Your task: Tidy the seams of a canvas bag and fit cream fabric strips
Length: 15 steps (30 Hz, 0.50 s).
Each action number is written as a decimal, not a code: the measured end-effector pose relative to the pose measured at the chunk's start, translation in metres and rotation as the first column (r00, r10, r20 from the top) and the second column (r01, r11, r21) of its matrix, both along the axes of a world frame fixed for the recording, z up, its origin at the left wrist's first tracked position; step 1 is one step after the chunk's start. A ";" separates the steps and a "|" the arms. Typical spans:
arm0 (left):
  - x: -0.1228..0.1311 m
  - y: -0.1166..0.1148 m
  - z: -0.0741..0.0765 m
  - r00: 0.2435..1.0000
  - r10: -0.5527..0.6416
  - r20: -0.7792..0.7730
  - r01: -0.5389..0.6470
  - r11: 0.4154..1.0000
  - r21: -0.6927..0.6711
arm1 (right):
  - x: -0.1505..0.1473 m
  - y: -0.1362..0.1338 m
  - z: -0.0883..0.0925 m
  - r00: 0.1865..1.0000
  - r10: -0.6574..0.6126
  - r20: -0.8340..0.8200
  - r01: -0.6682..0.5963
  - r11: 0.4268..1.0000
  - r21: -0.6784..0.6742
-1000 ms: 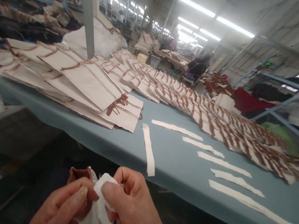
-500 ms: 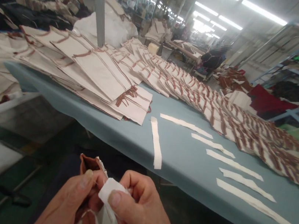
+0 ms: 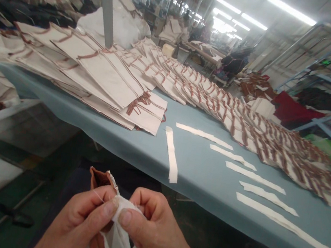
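Both my hands are low in the view, below the near edge of the blue table [image 3: 195, 173]. My left hand [image 3: 77, 222] and my right hand [image 3: 150, 228] pinch the same small white cloth piece [image 3: 116, 240] between thumbs and forefingers. A brown fabric end [image 3: 99, 177] sticks up behind my left fingers, and a thin thread crosses them. The lower part of the cloth hangs out of view.
Several white cloth strips [image 3: 171, 155] lie on the table. A stack of cream bags with brown trim [image 3: 104, 78] sits at the left, and a long overlapping row of such bags [image 3: 245, 127] runs back right. A grey post [image 3: 106, 5] stands behind. A person [image 3: 234, 64] works far off.
My thumbs have closed together on the white cloth; its top edge, earlier folded over my right thumb, is now pinched between both hands. The view shifted slightly.
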<state>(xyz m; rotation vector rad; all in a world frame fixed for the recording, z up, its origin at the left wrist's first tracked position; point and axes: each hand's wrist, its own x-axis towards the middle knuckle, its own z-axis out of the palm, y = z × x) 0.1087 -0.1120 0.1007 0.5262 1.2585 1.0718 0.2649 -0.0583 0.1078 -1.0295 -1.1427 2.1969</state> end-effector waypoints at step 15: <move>-0.011 -0.001 -0.022 0.995 0.046 -0.084 -0.041 0.997 0.061 | 0.004 -0.002 -0.006 0.999 -0.026 -0.041 0.026 1.000 -0.002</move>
